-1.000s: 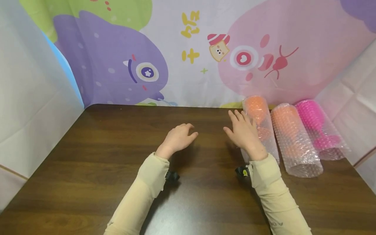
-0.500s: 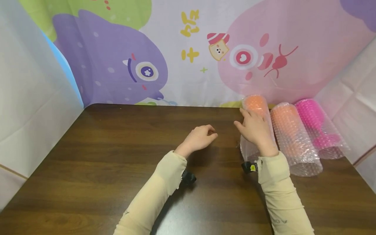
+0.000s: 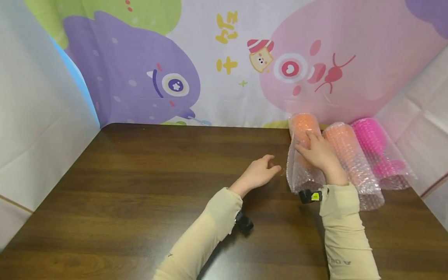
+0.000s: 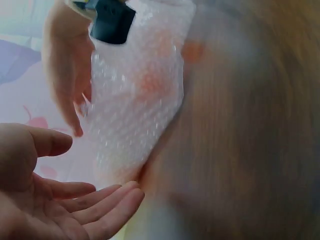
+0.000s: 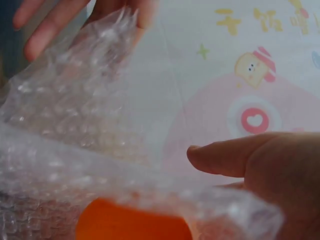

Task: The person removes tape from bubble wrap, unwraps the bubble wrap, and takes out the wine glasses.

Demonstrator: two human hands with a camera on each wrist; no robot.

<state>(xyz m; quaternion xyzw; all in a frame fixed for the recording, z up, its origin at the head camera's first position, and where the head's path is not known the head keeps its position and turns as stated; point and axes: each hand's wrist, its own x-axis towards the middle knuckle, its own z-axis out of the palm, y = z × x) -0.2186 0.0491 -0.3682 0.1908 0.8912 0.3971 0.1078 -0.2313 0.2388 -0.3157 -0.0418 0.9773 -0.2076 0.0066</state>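
A bubble-wrapped orange goblet (image 3: 303,121) lies at the back right of the table, leftmost of three bubble-wrapped things. My right hand (image 3: 320,153) reaches over its right side, thumb spread; in the right wrist view the thumb (image 5: 225,155) stands out straight above a loose flap of bubble wrap (image 5: 100,160). The goblet's orange end (image 5: 132,222) shows under that flap. My left hand (image 3: 259,171) is to the left of the wrap, nothing in it. In the left wrist view its fingers (image 4: 105,210) are extended by the wrap's lower end.
A second bubble-wrapped orange thing (image 3: 337,138) lies right beside, under my right wrist. Farther right is a bubble-wrapped pink goblet (image 3: 388,167). A printed cloth (image 3: 238,105) hangs behind the brown wooden table (image 3: 140,186); white panels stand at both sides.
My right hand has moved right, from the left edge of the leftmost wrapped goblet across to its right side. My left hand has moved right, closer to the wrap.
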